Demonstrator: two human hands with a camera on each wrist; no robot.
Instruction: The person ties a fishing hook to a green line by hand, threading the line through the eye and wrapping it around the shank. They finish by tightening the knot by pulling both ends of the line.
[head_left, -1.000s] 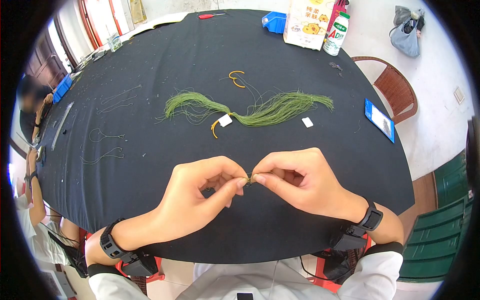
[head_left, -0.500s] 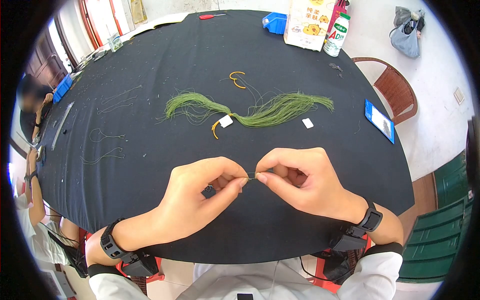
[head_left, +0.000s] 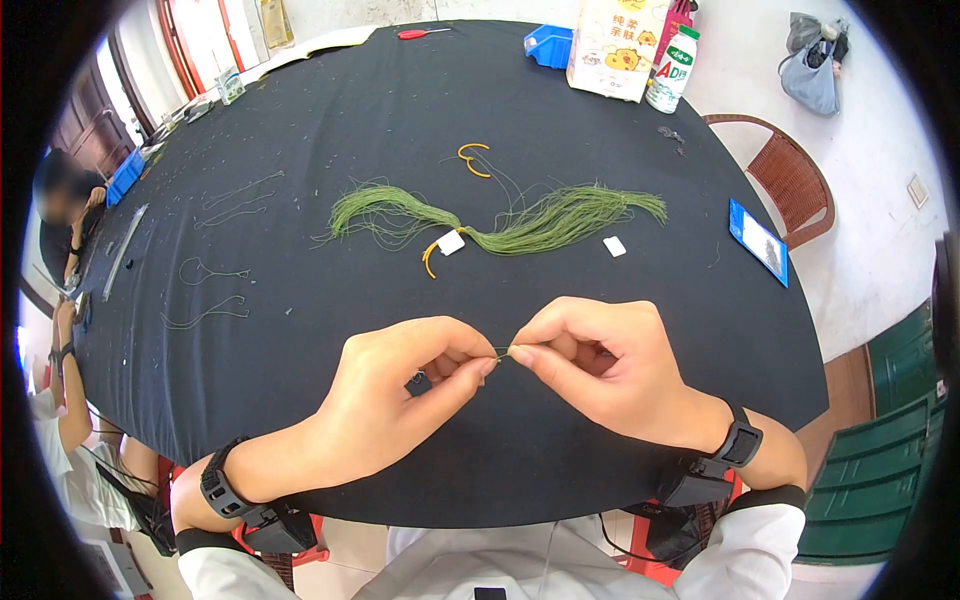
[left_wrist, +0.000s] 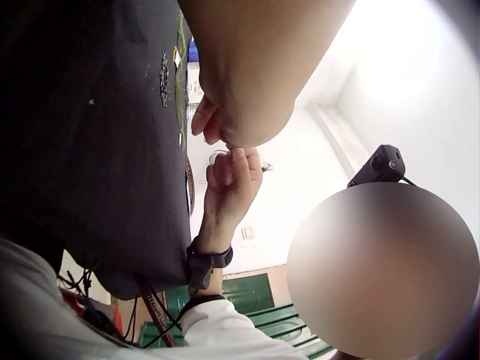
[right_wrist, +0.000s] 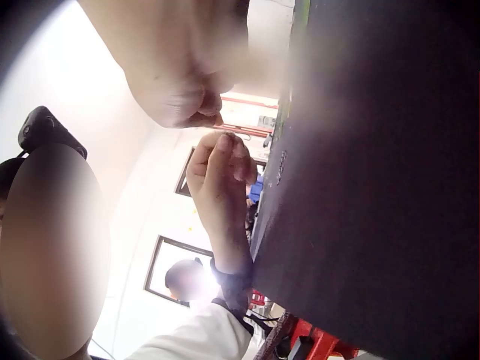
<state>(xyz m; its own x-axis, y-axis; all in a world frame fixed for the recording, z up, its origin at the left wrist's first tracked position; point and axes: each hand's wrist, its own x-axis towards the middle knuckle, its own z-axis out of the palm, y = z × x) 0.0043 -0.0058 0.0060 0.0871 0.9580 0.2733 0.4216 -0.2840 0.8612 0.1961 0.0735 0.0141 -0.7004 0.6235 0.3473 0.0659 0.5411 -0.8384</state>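
Between thumb and forefinger, my left hand (head_left: 395, 380) pinches a thin green cord (head_left: 503, 351). My right hand (head_left: 605, 365) pinches the same cord a short way to the right, so a brief length spans the fingertips. Both hands are held over the near part of the black-covered table. A small dark loop (head_left: 417, 378) shows in the hollow of the left hand. Beyond the hands lies a bundle of green cords (head_left: 545, 225), gathered at its middle. In the left wrist view, the right hand's fingertips meet the left hand's; the cord there is too small to make out.
Yellow rings (head_left: 474, 160) and a white tag (head_left: 451, 241) lie by the bundle. Several loose cord pieces (head_left: 205, 314) are at left. A blue packet (head_left: 760, 242) lies at right; a bottle (head_left: 674, 70) and a blue bin (head_left: 549, 46) stand at the back. Another person sits at far left.
My right hand has drawn slightly right from the left one, showing more of the cord between them, then come back a little. The left hand stays nearly still.
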